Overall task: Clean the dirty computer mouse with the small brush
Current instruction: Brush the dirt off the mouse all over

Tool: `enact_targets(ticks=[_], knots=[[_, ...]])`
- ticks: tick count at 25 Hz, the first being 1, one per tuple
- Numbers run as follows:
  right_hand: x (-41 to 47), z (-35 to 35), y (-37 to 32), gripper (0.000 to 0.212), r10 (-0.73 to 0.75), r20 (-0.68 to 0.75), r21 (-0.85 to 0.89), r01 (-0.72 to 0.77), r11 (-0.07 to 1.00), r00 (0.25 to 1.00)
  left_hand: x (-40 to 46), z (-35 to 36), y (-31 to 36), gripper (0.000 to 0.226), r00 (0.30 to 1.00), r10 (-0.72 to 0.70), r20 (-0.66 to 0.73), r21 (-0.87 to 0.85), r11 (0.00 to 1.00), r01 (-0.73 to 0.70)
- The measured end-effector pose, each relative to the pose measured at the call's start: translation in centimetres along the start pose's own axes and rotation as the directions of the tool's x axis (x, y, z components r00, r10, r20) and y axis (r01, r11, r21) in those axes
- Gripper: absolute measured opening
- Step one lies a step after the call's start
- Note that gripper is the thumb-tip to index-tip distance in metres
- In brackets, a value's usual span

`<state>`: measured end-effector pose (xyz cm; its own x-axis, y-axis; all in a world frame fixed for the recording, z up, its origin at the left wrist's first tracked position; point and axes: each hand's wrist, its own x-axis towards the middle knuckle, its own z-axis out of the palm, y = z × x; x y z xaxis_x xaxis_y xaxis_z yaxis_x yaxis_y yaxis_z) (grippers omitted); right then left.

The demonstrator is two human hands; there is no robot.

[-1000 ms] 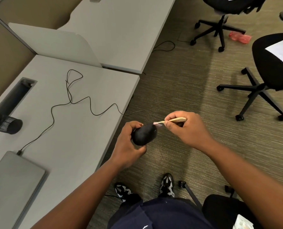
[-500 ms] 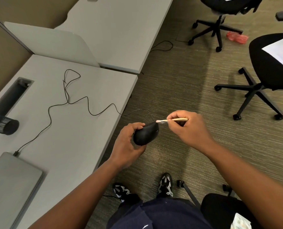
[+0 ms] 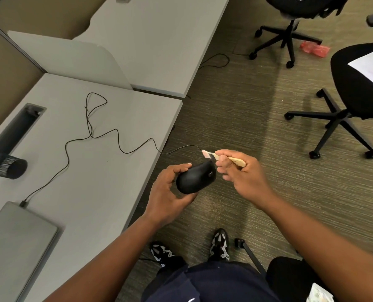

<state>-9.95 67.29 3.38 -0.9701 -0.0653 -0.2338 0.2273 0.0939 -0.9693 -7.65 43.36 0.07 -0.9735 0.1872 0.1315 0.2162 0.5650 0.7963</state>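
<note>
Left hand (image 3: 168, 190) gripped the black mouse (image 3: 195, 179) off the desk's (image 3: 107, 171) right edge while right hand (image 3: 244, 173) pinched the brush (image 3: 221, 158) just above it.

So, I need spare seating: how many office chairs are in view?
3, maybe more out of frame: one office chair top centre-right, one at the right edge holding papers, and one, partly visible, bottom right.

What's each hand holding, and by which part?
Left hand cups the black mouse by its rear. Right hand pinches the small brush on its wooden handle.
</note>
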Motion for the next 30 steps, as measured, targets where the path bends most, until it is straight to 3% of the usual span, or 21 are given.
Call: enact_targets(ticks=[7, 21, 23, 27, 30], knots=[[-0.3, 0.7, -0.1, 0.019, -0.039, -0.007, 0.089, 0.04, 0.995, 0.999, 0.3, 0.2, 0.4, 0.076, 0.998, -0.057, -0.005, -0.005, 0.998, 0.057], [0.1, 0.1, -1.8, 0.013, -0.128, 0.042, 0.118, 0.123, 0.985, 0.991, 0.4, -0.5, 0.2, 0.08, 0.997, -0.07, -0.037, 0.345, 0.935, 0.079], [0.2, -0.2, -1.9, 0.016, -0.126, 0.087, 0.083, 0.118, 0.989, 0.988, 0.3, -0.5, 0.1, 0.081, 0.997, -0.059, -0.052, 0.371, 0.926, 0.074], [0.0, -0.2, -1.8, 0.011, -0.178, 0.331, -0.068, 0.212, 0.975, 0.927, 0.4, -0.5, 0.0, 0.08, 0.997, -0.033, -0.066, 0.391, 0.919, 0.056], [0.0, -0.2, -1.6, 0.01, -0.178, 0.346, -0.152, 0.242, 0.958, 0.921, 0.4, -0.7, 0.2, 0.076, 0.997, -0.017, -0.076, 0.398, 0.916, 0.046]])
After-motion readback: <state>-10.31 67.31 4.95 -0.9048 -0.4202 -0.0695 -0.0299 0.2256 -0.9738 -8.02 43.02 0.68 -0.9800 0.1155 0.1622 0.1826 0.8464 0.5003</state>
